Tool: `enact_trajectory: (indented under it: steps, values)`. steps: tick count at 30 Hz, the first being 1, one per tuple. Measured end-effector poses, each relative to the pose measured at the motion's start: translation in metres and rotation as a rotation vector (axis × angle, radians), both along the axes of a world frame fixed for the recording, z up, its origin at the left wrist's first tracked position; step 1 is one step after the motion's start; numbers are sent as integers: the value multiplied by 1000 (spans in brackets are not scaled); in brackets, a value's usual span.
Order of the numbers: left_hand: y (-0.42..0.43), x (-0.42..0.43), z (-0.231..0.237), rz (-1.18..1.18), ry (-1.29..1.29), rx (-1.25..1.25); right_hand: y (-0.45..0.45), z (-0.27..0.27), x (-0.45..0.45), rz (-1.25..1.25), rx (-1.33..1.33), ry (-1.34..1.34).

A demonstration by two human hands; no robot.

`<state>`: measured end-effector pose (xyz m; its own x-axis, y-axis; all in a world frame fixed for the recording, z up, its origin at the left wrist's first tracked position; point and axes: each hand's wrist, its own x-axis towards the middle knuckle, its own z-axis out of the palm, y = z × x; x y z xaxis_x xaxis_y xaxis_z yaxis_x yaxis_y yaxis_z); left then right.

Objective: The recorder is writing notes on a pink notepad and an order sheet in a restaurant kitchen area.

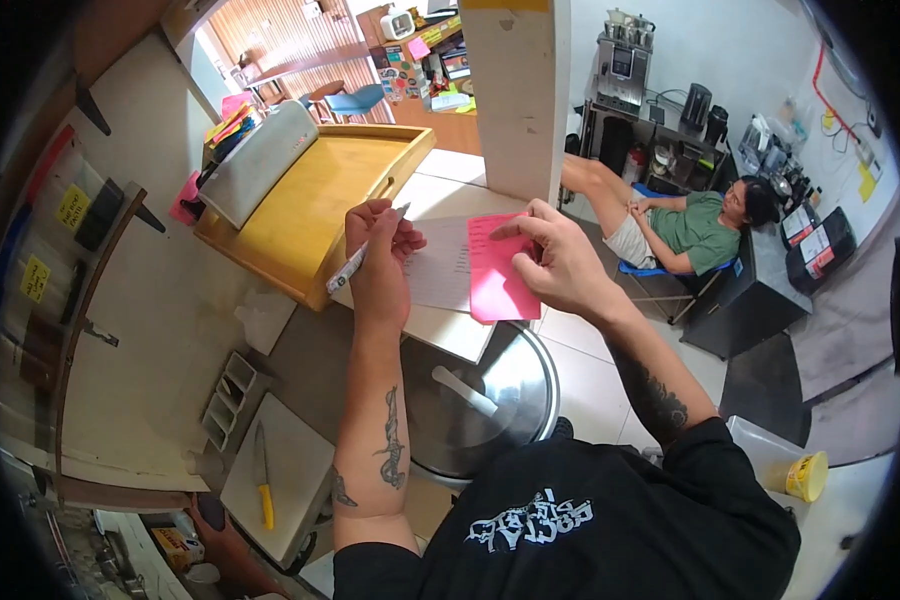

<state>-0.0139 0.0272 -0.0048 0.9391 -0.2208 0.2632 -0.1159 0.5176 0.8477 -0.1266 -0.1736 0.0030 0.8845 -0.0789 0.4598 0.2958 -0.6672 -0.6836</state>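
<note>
My left hand (381, 255) is closed around a pen (346, 271) with a pale, patterned barrel; its tip points up and away from me. To its right, my right hand (570, 262) hovers over or touches a bright pink paper (504, 289) that bears handwriting. Its index finger reaches onto the written lines, and the thumb is apart at the paper's right edge. Under the pink paper's left side lies a lined white sheet (439, 281), also written on. Both papers rest on a white tabletop (450, 330).
Left of the papers stands a yellow wooden tray (322, 180) with a grey box-shaped device (259, 165). Below is a round metal lid (540, 390). A yellow-handled knife (263, 480) lies on a cutting board (292, 450). A person (709, 225) sits at the right.
</note>
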Motion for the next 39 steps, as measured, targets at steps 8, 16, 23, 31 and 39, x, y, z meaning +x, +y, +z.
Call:
enact_trajectory:
  steps: [8, 16, 23, 31, 39]
  values:
    - [-8, -12, 6, 12, -252, 450, -11, -19, -3, 12, 30, 24]
    - [7, -14, 6, -3, -411, 720, -11, -36, 0, 234, 518, 218]
    - [9, -16, -5, 103, -416, 621, -13, -37, 8, 362, 610, 259]
    - [6, -19, -1, 90, -436, 668, -10, -49, 10, 356, 723, 220]
    - [5, -20, 0, 96, -502, 695, -12, -48, 10, 350, 693, 263]
